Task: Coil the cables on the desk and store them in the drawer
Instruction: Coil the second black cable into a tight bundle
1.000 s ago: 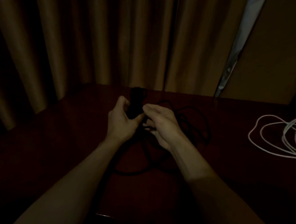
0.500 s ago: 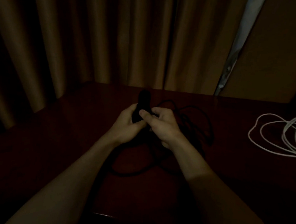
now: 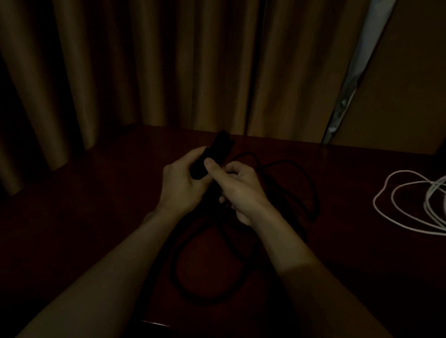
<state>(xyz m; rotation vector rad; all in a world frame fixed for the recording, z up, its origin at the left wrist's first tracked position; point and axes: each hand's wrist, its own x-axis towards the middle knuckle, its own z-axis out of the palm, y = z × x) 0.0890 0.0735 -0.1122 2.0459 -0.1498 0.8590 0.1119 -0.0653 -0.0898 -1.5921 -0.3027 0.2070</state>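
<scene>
The room is dim. My left hand (image 3: 181,181) grips a black bundle of coiled cable (image 3: 219,148) that sticks up past its fingers. My right hand (image 3: 237,187) is pressed against the left, its fingers curled round the same black cable just below the bundle. The loose rest of the black cable (image 3: 305,190) lies in loops on the dark red desk (image 3: 80,225), to the right of my hands and down between my forearms. A white cable (image 3: 409,205) lies in loose loops at the desk's right edge, apart from both hands.
Brown curtains (image 3: 145,57) hang right behind the desk's far and left edges. A brown wall panel (image 3: 420,90) stands at the back right. The desk's near edge (image 3: 155,323) shows as a faint glint between my forearms. No drawer is in view.
Both hands have come closer together, and the bundle in my left hand has tilted to the right. The black loops on the desk shifted slightly. The white cable has not moved.
</scene>
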